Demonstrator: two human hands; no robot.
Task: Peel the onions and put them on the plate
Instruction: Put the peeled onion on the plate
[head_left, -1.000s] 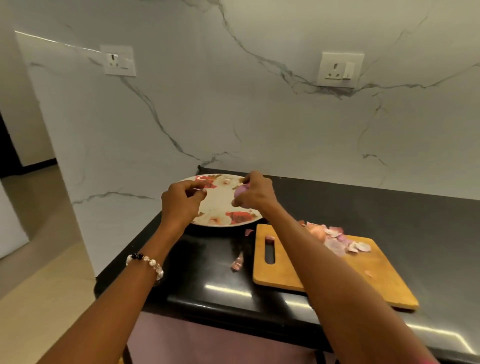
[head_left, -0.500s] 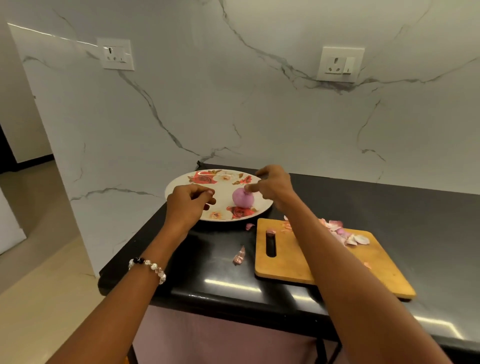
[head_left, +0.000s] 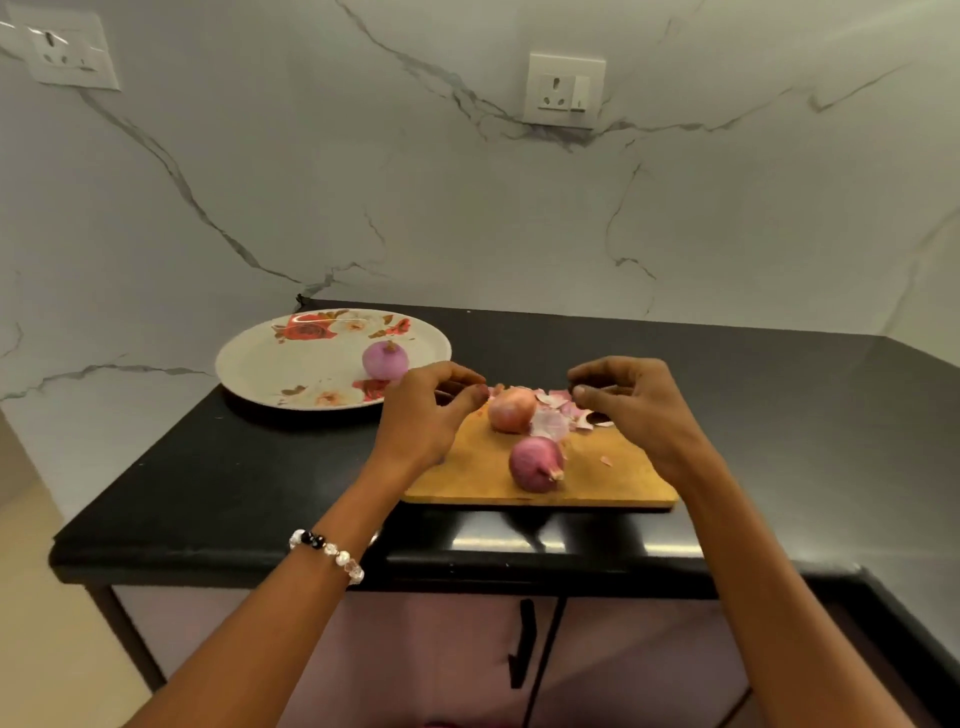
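A peeled pink onion lies on the flowered white plate at the back left of the black counter. On the wooden cutting board sit a pale orange onion and, nearer to me, a dark red onion, both with skin on. My left hand hovers just left of the orange onion, fingers loosely curled and holding nothing. To the right of that onion my right hand hangs over the loose peels, fingers loosely curled too, nothing in them.
The black counter ends at a front edge close to me and drops off at the left. A marble wall with two sockets stands behind. Cabinet doors with a dark handle are below.
My right hand has let go of the peeled onion, which now lies on the plate. Both hands have moved right, from over the plate to over the cutting board.
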